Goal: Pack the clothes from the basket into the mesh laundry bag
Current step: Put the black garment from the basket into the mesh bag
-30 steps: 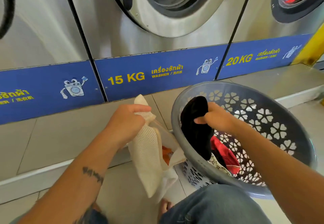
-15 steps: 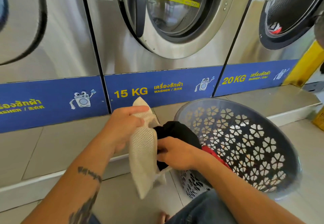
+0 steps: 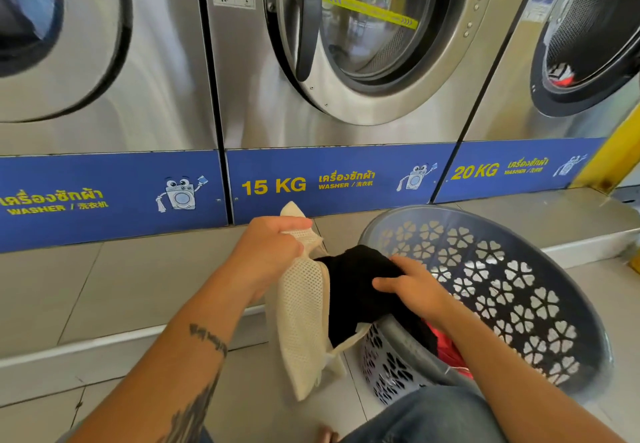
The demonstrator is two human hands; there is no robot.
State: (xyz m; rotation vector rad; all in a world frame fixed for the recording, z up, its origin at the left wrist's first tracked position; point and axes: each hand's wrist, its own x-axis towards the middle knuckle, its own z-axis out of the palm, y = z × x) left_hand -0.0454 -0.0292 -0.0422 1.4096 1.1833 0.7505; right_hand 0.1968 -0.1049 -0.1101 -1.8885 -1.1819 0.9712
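A cream mesh laundry bag [image 3: 303, 318] hangs from my left hand [image 3: 266, 252], which grips its top edge and holds its mouth apart. A black garment [image 3: 353, 290] lies partly in the bag's mouth and partly over the rim of the grey plastic basket [image 3: 540, 311]. My right hand [image 3: 412, 286] presses on the black garment with its fingers wrapped over the cloth. The basket is tipped toward me at the right. A red garment [image 3: 446, 345] shows inside it, low by my right forearm.
A row of steel washers stands in front, the middle one with its round door [image 3: 367, 37] shut and blue "15 KG" panel [image 3: 332, 182] below. A tiled step [image 3: 104, 286] runs under the machines. My jeans-clad knee [image 3: 426, 415] is at the bottom.
My right hand has carried the black garment out of the basket, leftward into the bag's mouth, and pushed it further in. The view has tilted up.
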